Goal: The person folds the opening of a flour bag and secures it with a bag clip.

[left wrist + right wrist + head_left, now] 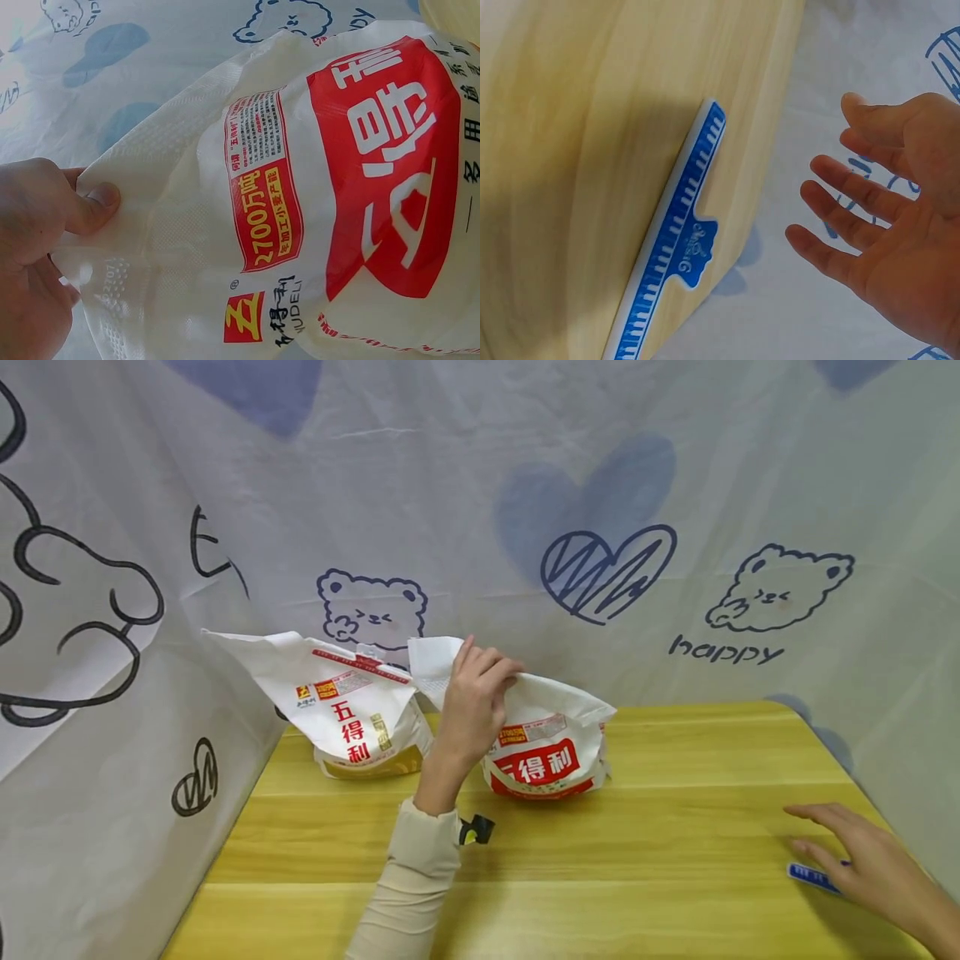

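Note:
My left hand [474, 706] pinches the folded-up top of a white flour bag [558, 700] with a red label. In the left wrist view the thumb presses on the paper near the bag's top edge [139, 225]. On the right, a blue bag clip [676, 240] with a piano-key pattern lies on the table. My right hand [862, 860] hovers over that clip with fingers spread and relaxed, holding nothing. Left of the gripped bag stands a second white flour bag [300, 668] with a gold base; a red clip [360, 666] sits across its upper part.
Both bags stand toward the back of a yellow wood-grain table [675, 827]. A pale cloth [465, 485] printed with bears and hearts hangs behind and on the left side. A small black and yellow item [477, 829] shows beside the left sleeve.

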A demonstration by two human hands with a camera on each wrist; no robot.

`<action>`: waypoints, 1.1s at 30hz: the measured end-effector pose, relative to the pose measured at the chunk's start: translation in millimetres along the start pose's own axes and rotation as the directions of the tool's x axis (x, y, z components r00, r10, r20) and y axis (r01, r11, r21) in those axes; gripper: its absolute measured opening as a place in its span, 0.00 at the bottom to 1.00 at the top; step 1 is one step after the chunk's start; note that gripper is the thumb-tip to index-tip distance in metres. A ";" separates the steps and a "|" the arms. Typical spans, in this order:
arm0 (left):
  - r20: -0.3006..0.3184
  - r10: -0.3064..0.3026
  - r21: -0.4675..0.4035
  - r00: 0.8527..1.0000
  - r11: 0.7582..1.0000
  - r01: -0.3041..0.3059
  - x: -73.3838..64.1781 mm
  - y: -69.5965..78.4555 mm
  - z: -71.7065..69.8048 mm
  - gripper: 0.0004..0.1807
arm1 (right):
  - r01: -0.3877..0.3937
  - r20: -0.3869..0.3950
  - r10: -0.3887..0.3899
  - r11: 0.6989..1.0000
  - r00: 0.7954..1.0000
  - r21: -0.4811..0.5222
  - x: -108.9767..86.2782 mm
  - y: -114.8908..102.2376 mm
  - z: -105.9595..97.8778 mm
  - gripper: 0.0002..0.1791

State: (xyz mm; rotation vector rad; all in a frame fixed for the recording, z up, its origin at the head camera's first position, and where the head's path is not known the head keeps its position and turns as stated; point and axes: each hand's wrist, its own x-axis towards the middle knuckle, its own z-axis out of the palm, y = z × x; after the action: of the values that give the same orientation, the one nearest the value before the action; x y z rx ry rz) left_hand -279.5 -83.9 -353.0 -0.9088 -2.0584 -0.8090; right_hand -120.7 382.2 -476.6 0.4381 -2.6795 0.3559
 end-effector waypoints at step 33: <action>-0.004 0.004 -0.010 1.000 1.000 -0.004 -0.9 -0.3 0.8 0.09 | -0.183 0.283 0.200 0.979 0.938 -0.086 -34.4 40.1 5.0 0.23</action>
State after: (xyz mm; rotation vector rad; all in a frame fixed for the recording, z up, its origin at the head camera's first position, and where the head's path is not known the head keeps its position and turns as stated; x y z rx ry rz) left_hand -279.5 -83.8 -354.2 -0.9155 -2.0502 -0.8189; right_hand -106.6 426.1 -502.9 0.2249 -3.0222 0.2861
